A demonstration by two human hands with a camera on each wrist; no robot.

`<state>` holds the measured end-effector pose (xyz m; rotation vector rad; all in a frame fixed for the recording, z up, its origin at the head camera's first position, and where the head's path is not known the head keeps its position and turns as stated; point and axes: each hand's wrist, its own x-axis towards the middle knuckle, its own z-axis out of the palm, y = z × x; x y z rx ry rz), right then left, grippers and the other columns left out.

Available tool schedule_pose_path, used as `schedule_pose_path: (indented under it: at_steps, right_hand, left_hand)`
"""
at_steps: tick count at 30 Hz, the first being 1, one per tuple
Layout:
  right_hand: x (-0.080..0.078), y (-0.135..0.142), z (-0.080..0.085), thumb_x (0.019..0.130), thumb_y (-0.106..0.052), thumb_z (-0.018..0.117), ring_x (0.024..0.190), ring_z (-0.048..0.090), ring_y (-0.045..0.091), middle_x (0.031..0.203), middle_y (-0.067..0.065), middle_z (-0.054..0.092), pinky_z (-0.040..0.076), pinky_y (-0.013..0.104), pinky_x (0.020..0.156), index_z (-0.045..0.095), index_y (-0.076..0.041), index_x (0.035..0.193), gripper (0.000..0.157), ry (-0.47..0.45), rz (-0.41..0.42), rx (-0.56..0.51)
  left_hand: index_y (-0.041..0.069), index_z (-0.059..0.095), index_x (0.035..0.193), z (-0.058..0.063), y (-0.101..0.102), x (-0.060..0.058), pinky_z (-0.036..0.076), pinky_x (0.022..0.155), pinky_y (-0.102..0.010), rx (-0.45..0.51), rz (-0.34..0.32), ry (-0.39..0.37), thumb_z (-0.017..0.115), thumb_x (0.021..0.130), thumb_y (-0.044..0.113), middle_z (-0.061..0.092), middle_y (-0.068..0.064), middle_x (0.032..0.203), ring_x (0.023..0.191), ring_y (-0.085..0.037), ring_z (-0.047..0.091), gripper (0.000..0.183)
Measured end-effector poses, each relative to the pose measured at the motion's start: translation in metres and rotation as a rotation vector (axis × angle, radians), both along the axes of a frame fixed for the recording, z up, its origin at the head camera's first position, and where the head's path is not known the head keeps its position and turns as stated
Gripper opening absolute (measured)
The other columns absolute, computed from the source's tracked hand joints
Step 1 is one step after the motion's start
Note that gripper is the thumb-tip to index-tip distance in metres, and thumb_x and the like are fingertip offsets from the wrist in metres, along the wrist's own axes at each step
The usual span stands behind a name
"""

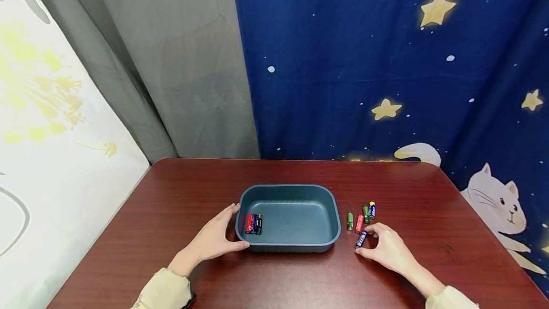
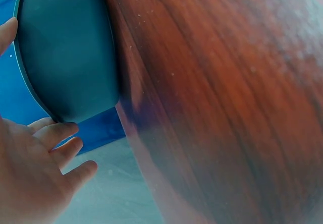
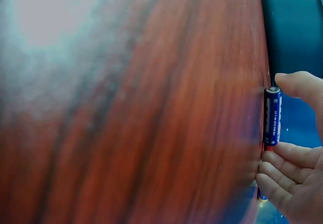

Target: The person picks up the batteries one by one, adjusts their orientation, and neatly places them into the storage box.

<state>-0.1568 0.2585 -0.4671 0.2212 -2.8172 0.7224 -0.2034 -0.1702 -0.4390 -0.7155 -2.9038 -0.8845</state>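
Note:
My left hand (image 1: 214, 235) rests against the left end of a blue-green plastic basin (image 1: 293, 248), thumb at the front corner and fingertips at the left rim. In the left wrist view its fingers (image 2: 65, 133) are spread loosely beside the basin wall. Inside, at the left, three batteries (image 1: 254, 223) lie side by side: red, blue and black. My right hand (image 1: 388, 247) pinches a dark blue AA battery (image 1: 361, 240) by its ends, thumb at the near end. The right wrist view shows this battery (image 3: 273, 117) between thumb and index finger.
Just beyond my right hand, a pinkish-red battery (image 1: 359, 223), two green batteries (image 1: 350, 221) and a blue-and-yellow battery (image 1: 371, 210) lie right of the basin. All rest on a dark red wooden table (image 1: 193, 180). Curtains (image 1: 326, 61) hang behind its far edge.

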Motion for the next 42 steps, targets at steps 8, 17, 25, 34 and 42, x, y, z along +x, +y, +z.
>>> schedule_pose_path:
  at_steps: [8,17,25,34,42]
  right_hand:
    - [-0.002,-0.001,-0.001,0.056,-0.034,0.083,0.073,0.051,0.011,0.080,-0.005,0.056,0.046,0.029,0.065,0.064,-0.009,0.088,0.045,0.018,0.000,0.016]
    - [-0.003,0.000,-0.001,0.057,-0.029,0.082,0.071,0.050,0.010,0.076,-0.007,0.053,0.044,0.027,0.062,0.063,-0.010,0.085,0.039,0.029,0.011,0.041]
    - [-0.003,0.003,0.000,0.058,-0.026,0.082,0.071,0.051,0.011,0.077,-0.006,0.055,0.044,0.025,0.061,0.063,-0.009,0.087,0.038,0.016,0.025,0.022]
    - [-0.004,0.006,0.000,0.060,-0.024,0.081,0.071,0.052,0.011,0.078,-0.005,0.056,0.046,0.023,0.061,0.064,-0.006,0.088,0.037,0.012,0.062,-0.035]
    - [-0.011,0.004,0.012,0.062,-0.019,0.081,0.071,0.055,0.013,0.080,-0.001,0.058,0.049,0.024,0.061,0.063,-0.004,0.090,0.037,0.053,0.092,-0.114]
  left_hand:
    - [0.007,0.034,0.140,0.000,0.000,0.000,0.033,0.100,-0.048,-0.002,0.002,-0.003,0.072,0.067,0.053,0.034,-0.009,0.144,0.131,-0.026,0.031,0.094]
    - [0.008,0.034,0.140,0.000,0.000,0.000,0.033,0.100,-0.049,-0.001,0.002,-0.004,0.072,0.067,0.053,0.034,-0.010,0.143,0.131,-0.026,0.032,0.095]
    - [0.009,0.033,0.140,0.000,0.001,0.000,0.033,0.100,-0.049,-0.011,0.008,-0.008,0.071,0.066,0.057,0.033,-0.008,0.144,0.131,-0.026,0.031,0.096]
    - [0.007,0.033,0.140,0.000,0.000,-0.001,0.033,0.101,-0.048,-0.013,0.006,-0.001,0.072,0.066,0.055,0.035,-0.007,0.143,0.131,-0.026,0.032,0.096]
    - [0.007,0.033,0.140,0.001,0.000,-0.001,0.033,0.101,-0.047,-0.015,0.005,-0.004,0.071,0.066,0.056,0.035,-0.006,0.143,0.131,-0.025,0.031,0.097]
